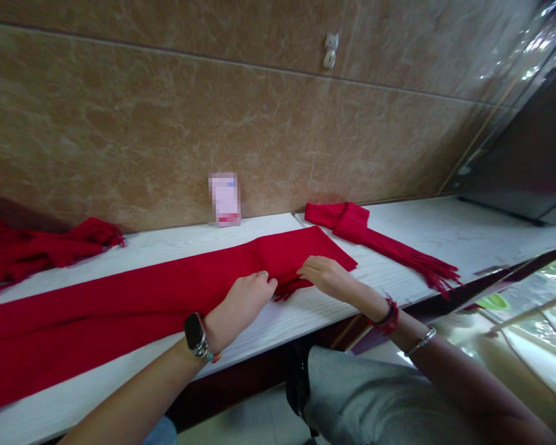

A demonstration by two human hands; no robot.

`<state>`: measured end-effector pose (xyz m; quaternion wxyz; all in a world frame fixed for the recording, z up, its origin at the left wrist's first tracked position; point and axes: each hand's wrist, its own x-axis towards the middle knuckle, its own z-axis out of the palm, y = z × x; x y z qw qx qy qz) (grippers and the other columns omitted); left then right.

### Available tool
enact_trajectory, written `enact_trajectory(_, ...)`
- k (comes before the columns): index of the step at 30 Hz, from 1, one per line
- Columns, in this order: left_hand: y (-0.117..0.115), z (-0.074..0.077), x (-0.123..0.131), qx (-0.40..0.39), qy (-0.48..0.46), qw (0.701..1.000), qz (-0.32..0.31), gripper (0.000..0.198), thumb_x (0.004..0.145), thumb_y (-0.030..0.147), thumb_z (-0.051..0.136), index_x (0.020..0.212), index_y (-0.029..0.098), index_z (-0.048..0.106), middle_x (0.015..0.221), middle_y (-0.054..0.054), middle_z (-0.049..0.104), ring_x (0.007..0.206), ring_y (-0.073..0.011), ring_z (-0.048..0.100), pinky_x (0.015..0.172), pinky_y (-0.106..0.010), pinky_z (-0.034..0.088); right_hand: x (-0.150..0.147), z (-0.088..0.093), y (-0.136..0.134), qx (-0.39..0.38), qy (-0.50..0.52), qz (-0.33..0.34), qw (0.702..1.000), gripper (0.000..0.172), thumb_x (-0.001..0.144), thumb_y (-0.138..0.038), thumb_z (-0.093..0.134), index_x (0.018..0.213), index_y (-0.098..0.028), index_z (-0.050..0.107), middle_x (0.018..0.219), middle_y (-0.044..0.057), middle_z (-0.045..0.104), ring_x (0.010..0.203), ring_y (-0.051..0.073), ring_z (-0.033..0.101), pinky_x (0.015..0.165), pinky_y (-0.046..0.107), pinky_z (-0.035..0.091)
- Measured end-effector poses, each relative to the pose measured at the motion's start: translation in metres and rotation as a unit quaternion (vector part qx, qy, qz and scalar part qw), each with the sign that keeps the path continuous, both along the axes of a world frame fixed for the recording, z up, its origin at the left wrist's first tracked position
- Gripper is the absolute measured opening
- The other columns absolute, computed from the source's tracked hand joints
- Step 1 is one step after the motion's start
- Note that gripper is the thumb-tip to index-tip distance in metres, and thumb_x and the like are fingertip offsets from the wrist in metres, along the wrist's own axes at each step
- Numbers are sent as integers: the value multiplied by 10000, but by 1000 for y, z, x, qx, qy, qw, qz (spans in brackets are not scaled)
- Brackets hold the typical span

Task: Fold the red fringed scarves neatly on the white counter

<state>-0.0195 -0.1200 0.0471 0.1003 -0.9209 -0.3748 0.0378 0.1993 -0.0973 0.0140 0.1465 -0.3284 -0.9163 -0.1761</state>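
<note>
A long red scarf [134,303] lies stretched flat along the white counter [426,241]. My left hand [243,300], with a smartwatch on its wrist, is closed and pinches the scarf's near edge close to its right end. My right hand [327,276], with a red cord and a bracelet on the wrist, rests on the same end with fingers curled onto the cloth and its fringe. The two hands sit close together, about a hand's width apart.
A folded red scarf with fringe [380,241] lies at the back right. A pile of red scarves [37,250] sits at the far left. A small pink card [225,199] leans on the brown marble wall. A dark appliance [528,154] stands at the right.
</note>
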Motion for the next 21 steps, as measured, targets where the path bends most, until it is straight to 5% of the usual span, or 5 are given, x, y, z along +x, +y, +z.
enact_trajectory(9, -2, -14, -5, 36, -8, 999, -20, 494, 819, -23, 379, 1265, 186, 409, 1124, -141, 559, 985, -230, 577, 720, -325, 513, 22, 17, -6, -73, -87, -87, 990, 178, 832, -62, 448, 824, -134, 610, 806, 69, 611, 768, 165, 560, 685, 268, 433)
enact_trajectory(15, 0, -10, -2, 6, -9, 1000, 5, 512, 810, -23, 375, 1252, 225, 448, 1173, -143, 537, 1015, -238, 573, 769, -343, 495, 31, 29, -9, -101, -105, -105, 984, 211, 820, -33, 432, 821, -132, 618, 789, 69, 625, 750, 168, 583, 659, 264, 448)
enact_trajectory(21, 9, -28, -10, -27, -35, 999, -25, 635, 763, -66, 335, 1338, 205, 330, 1442, -120, 238, 1311, -244, 227, 990, -414, 329, 39, 35, -9, -148, -82, -121, 978, 252, 802, -13, 425, 833, -150, 634, 847, 62, 651, 793, 153, 599, 701, 261, 464)
